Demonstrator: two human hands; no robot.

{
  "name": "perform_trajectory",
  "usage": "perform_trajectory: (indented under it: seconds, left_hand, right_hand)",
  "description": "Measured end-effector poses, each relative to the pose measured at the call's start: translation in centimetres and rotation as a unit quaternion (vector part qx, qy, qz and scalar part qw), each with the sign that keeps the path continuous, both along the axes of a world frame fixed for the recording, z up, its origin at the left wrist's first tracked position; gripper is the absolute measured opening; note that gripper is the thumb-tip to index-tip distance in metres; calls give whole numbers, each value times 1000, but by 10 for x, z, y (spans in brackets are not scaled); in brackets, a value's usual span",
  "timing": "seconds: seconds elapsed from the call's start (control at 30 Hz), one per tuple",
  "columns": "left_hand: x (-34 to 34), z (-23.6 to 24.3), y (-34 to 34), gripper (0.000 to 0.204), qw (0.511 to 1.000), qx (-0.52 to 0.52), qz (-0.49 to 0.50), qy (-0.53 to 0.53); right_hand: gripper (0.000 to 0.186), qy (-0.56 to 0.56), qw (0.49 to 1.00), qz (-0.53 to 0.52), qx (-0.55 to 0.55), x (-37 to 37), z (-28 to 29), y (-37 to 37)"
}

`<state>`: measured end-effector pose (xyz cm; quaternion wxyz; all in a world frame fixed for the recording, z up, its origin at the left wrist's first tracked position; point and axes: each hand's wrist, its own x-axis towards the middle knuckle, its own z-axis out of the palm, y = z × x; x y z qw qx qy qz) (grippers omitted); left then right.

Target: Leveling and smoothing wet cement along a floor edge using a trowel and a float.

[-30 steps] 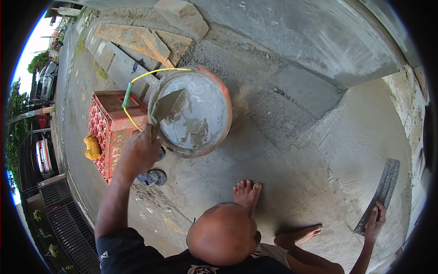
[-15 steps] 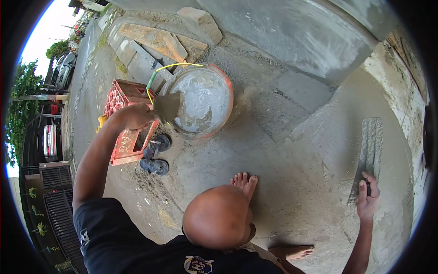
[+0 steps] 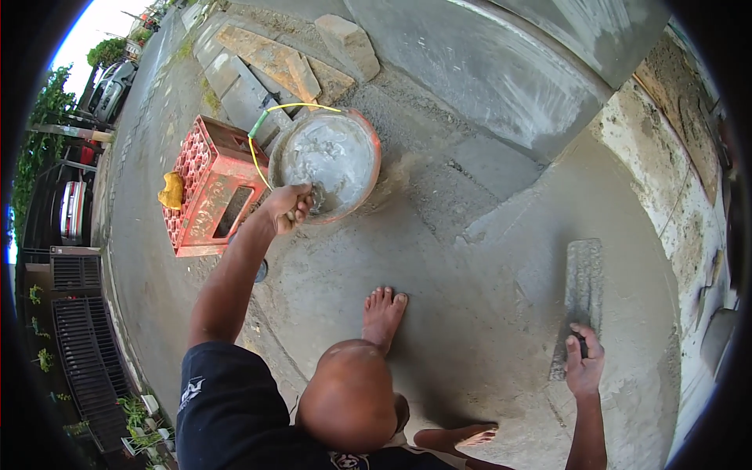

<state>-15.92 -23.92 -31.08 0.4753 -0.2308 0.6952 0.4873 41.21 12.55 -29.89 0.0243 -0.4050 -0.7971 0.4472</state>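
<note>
Wet grey cement fills the round orange-rimmed bucket (image 3: 333,160), which stands on the rough concrete floor (image 3: 470,313) just beside a red plastic crate (image 3: 211,184). Left hand (image 3: 288,207) is curled tight around a tool handle at the bucket's near rim. Right hand (image 3: 583,364) clasps the handle of a long flat steel trowel (image 3: 581,294) lying on smooth damp screed.

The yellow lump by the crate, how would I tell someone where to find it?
Start at the red plastic crate, left of the round mortar bucket that the left hand reaches into. The yellow sponge sits on the crate's outer left edge, away from the bucket. It is the only soft yellow lump there; the other yellow thing is the bucket's thin wire handle.
</note>
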Motion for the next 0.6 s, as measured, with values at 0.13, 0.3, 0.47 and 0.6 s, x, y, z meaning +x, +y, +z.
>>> perform_trajectory:
  seconds: [0.13, 0.3, 0.47, 0.6]
  left_hand:
    - [11, -20, 7, 33, 997, 45, 56, 17]
    - [27, -28, 9, 32, 968, 194, 160, -1]
    - [40, -20, 14, 33, 947, 237, 213, -37]
    - [66, -11, 18, 29, 953, 206, 221, -2]
  right_hand:
    - [19, 57, 993, 84, 53, -13, 7, -5]
    - [18, 15, 997, 9, -69, -14, 5, -27]
    - [22, 15, 986, -35, -160, -9, 4, -50]
    - [24, 5, 985, -33, -168, -19, 7, -61]
